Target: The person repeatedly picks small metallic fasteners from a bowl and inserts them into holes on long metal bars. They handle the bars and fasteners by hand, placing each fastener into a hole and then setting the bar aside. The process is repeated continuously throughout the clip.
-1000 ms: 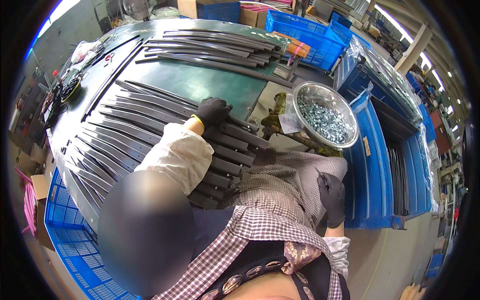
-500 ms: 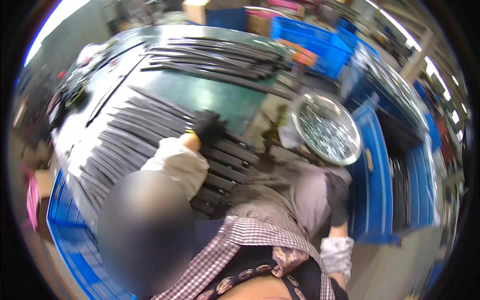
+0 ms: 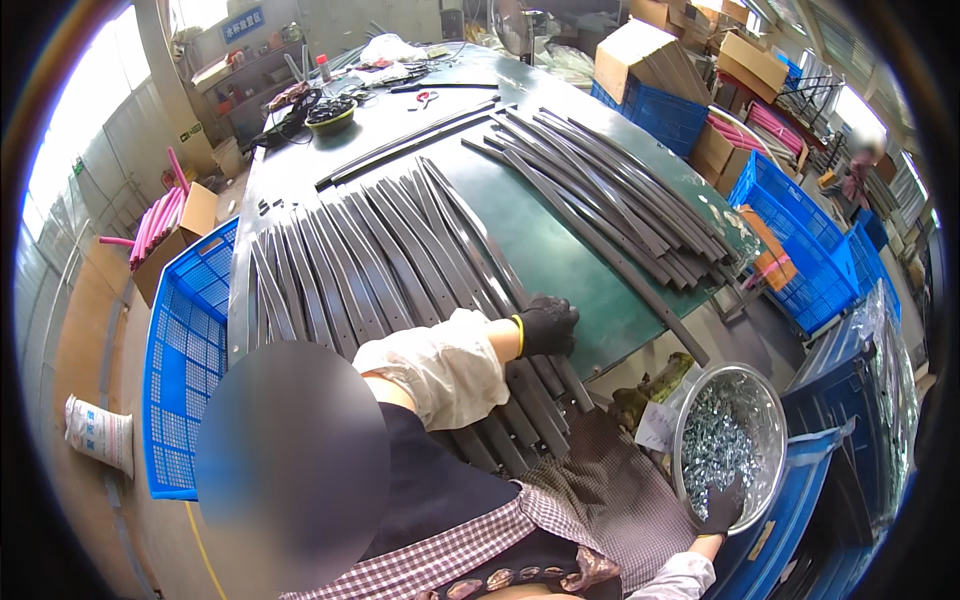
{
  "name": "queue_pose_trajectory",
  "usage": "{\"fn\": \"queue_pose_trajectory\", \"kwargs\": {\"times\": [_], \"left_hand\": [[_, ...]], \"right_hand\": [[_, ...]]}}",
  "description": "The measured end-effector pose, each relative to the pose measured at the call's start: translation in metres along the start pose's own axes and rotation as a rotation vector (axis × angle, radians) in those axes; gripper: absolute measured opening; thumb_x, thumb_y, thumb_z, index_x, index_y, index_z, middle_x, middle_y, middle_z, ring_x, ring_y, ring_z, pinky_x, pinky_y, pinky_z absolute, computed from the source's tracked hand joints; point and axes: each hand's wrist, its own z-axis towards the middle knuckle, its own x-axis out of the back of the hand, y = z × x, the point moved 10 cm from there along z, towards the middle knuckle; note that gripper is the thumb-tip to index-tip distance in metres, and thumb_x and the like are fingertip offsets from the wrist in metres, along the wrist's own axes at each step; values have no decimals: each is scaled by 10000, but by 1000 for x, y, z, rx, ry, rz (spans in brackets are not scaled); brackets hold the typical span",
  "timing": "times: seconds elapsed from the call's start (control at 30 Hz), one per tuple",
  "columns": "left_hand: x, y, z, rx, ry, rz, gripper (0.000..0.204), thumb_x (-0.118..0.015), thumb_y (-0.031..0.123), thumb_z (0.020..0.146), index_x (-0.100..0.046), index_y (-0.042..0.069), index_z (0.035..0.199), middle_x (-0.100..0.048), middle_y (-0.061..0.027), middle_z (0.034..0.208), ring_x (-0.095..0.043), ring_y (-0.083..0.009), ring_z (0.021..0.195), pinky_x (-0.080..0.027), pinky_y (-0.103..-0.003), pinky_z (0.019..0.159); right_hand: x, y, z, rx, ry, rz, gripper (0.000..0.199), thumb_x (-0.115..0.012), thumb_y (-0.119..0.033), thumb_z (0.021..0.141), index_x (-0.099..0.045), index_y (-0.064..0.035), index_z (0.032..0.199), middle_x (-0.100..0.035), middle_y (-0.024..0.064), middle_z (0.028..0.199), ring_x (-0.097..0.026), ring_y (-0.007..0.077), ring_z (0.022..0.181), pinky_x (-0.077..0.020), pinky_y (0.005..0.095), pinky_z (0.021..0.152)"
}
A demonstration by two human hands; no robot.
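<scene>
Since earlier: right hand (image 3: 722, 508) now down in the round shiny metal bowl of small silver screws (image 3: 728, 440), no longer at the lap; left hand (image 3: 545, 325) kept on the strips; view swung wider.
Head view, left hand: black-gloved, laid flat on the near ends of the long flat dark grey metal strips (image 3: 400, 270); fingers spread narrowly, pressing rather than gripping.
Head view, right hand: black-gloved, fingers dipped among the screws at the bowl's near rim; cannot tell whether closed on any.
Strips: fanned side by side on the dark green bench (image 3: 560, 250), near ends hanging over the edge toward the lap.
Progress, as a judgement: early to middle; screws only being reached for, no screw visible in any strip, whole row seemingly left to fit.
Further stock: second pile of long dark grey bars (image 3: 620, 195) across the far side of the bench.
Around: blue plastic crates (image 3: 190, 340) at left and right, brown cardboard boxes (image 3: 650, 55) beyond, pink rods (image 3: 160, 215) in a carton at left.
In the way: left sleeve crossing the strips; bowl well apart from them, a reach across the body.
</scene>
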Motion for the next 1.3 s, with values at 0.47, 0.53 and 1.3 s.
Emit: {"fn": "queue_pose_trajectory", "kwargs": {"times": [0.47,0.53,1.3], "left_hand": [[-6,98,151,-411,789,-168,503,-712,375,786,-563,99,1180,-575,-108,1151,-525,-323,1190,-359,-562,983],[-11,108,165,-413,658,-88,331,-667,311,769,-636,147,1055,-614,-83,1004,-595,-297,1054,-400,-521,902],[14,87,83,-623,266,-227,345,-728,209,826,-684,125,1157,-653,-98,1078,-605,-341,1033,-446,-454,957]], "right_hand": [[-40,25,20,153,12,0,292,-657,-321,874,-698,-55,986,-697,187,1013,-649,395,921,-507,501,813],[-55,44,18,295,38,-124,216,-613,-276,893,-691,-81,945,-665,187,948,-623,392,861,-490,511,778],[24,-123,-43,-191,-298,1625,140,-687,-134,950,-678,-29,1042,-614,-47,734,-351,-16,476,-270,167,427]]}}
